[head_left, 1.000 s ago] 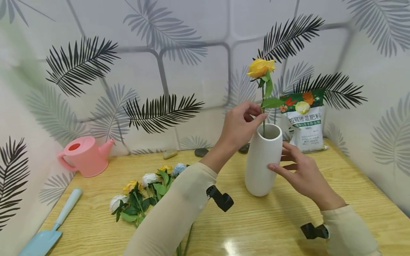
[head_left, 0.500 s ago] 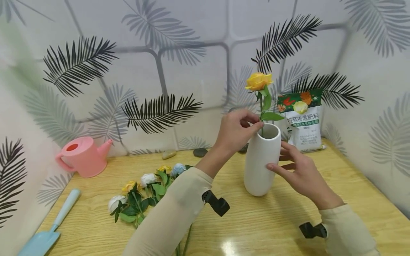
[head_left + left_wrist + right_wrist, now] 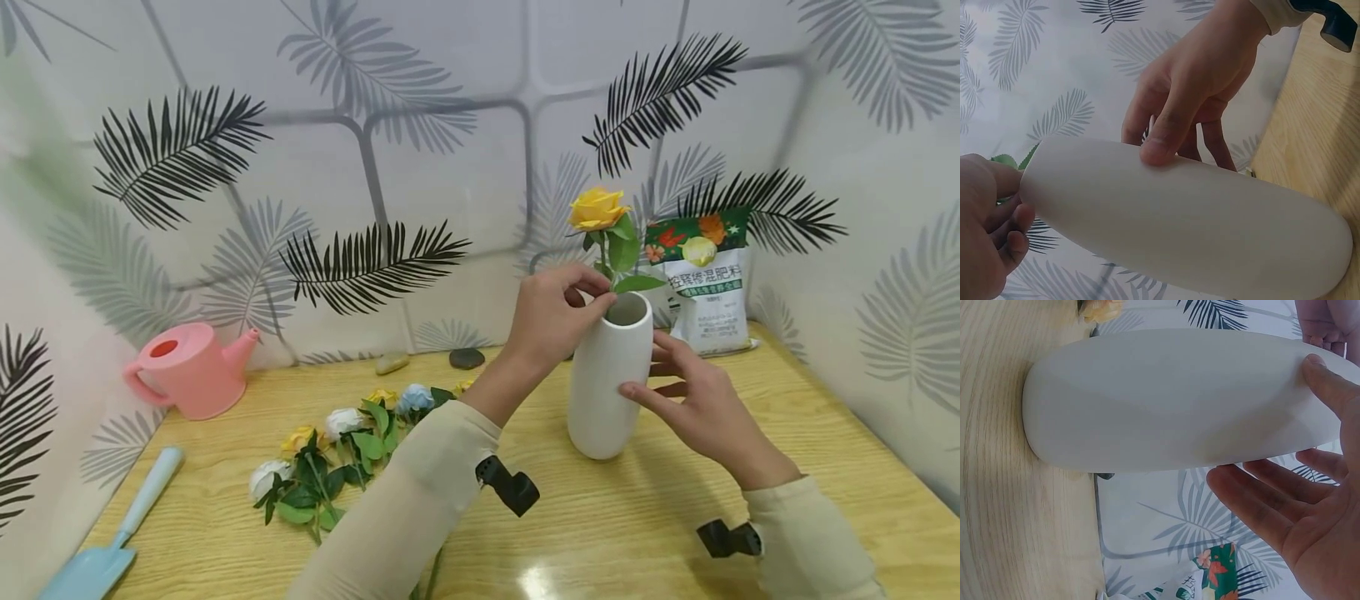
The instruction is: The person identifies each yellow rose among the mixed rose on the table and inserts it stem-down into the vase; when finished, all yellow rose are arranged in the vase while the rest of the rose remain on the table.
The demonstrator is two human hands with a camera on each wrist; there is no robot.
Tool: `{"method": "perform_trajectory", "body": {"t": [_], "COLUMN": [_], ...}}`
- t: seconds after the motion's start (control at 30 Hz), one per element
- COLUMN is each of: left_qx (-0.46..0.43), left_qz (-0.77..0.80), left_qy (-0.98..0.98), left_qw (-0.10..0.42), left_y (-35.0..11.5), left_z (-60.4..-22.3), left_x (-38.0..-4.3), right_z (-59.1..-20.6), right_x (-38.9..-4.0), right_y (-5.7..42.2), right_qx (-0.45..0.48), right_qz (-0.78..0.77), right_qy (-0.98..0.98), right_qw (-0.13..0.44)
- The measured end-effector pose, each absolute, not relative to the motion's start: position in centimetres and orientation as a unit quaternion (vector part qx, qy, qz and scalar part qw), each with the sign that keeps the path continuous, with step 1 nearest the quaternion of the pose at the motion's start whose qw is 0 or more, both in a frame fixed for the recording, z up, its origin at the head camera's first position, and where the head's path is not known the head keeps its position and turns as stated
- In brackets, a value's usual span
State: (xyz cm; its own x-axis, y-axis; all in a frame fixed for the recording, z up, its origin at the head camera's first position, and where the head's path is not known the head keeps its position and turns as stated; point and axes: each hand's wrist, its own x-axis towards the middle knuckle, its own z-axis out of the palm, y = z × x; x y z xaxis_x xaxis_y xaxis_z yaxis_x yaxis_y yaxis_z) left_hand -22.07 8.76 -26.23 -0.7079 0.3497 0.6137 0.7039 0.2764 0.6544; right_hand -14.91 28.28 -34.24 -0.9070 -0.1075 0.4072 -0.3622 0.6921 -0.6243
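A yellow rose (image 3: 597, 208) with green leaves stands in the mouth of a tall white vase (image 3: 609, 392), leaning slightly left. At the rim, my left hand (image 3: 551, 312) pinches its stem between thumb and fingers; the lower stem is hidden inside the vase. My right hand (image 3: 701, 404) holds the vase from the right side, thumb on the front and fingers round the far side. In the right wrist view, the thumb and fingertips of the right hand (image 3: 1316, 519) lie against the vase wall (image 3: 1166, 400). The vase is upright on the table.
Several white, yellow and blue roses (image 3: 345, 442) lie left of the vase, partly under the left sleeve. A pink watering can (image 3: 198, 371), a light blue trowel (image 3: 142, 508), stones (image 3: 467, 358) and a fertilizer bag (image 3: 708, 292) stand or lie around the wooden table (image 3: 600, 533).
The yellow rose has gone down into the vase, its bloom now much nearer the rim. My left hand has dropped slightly with it. The right hand keeps its hold on the vase.
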Motion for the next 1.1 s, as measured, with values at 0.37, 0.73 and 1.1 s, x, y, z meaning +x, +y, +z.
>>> {"method": "perform_trajectory", "body": {"t": [0.37, 0.73, 1.1], "left_qx": [-0.334, -0.308, -0.291], "left_qz": [-0.499, -0.549, -0.573], "left_qy": [-0.771, -0.753, -0.742], "left_qw": [0.212, 0.191, 0.189], "left_y": [9.2, 9.1, 8.7], "left_z": [-26.6, -26.7, -27.2], "left_x": [-21.9, -21.3, -21.0], "right_z": [-34.1, -34.0, -34.1], "right_x": [-14.9, -14.9, -14.9], "right_y": [28.2, 28.2, 28.1], "right_qx": [0.125, 0.118, 0.121], "right_qz": [0.37, 0.37, 0.371], "right_qy": [-0.906, -0.908, -0.906], "right_qw": [0.164, 0.157, 0.163]}}
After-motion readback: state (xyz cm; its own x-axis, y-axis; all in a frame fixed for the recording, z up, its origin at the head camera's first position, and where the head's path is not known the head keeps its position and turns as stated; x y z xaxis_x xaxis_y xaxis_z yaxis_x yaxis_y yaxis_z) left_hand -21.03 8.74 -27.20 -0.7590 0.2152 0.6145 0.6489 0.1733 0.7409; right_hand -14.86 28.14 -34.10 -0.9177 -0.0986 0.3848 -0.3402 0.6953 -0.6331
